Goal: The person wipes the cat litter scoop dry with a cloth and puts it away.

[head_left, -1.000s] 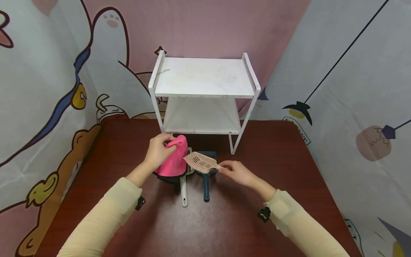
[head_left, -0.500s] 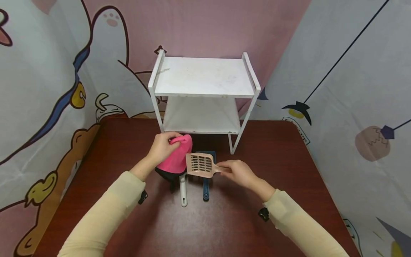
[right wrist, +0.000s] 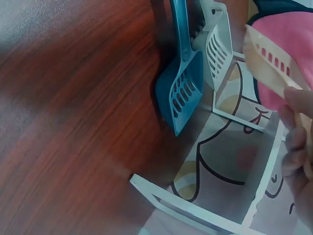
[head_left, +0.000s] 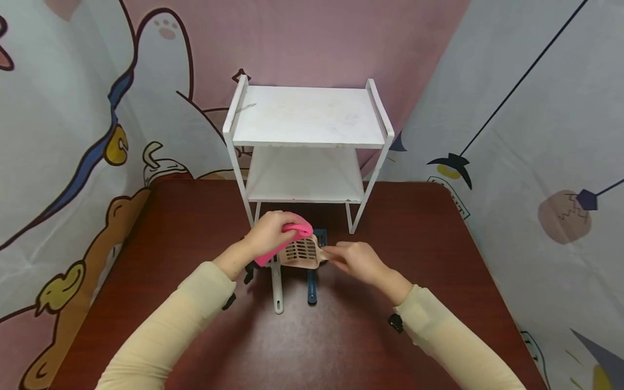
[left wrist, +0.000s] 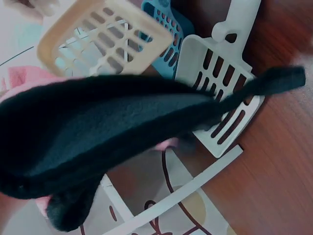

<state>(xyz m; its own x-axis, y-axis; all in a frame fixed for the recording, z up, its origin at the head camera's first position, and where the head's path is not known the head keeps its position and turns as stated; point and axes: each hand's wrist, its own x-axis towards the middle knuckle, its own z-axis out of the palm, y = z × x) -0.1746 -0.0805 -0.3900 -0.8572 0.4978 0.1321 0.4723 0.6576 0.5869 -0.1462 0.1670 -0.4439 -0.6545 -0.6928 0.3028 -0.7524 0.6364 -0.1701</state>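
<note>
Left hand (head_left: 267, 235) grasping pink-and-black cloth (head_left: 299, 230) against or just over beige slotted scoop (head_left: 301, 252), contact unclear; right hand (head_left: 359, 261) gripping scoop's handle, held above table (head_left: 292, 352); white scoop (head_left: 277, 290), blue scoop (right wrist: 183, 73) lying beneath, near white shelf (head_left: 307, 116)

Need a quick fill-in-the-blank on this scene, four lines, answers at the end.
1. The left hand holds a ____ cloth with dark edging.
2. The right hand grips the beige scoop by its ____.
3. In the head view, the blue scoop lies to the ____ of the white scoop.
4. The white rack shows ____ shelves in the head view.

Missing words: pink; handle; right; two.
</note>
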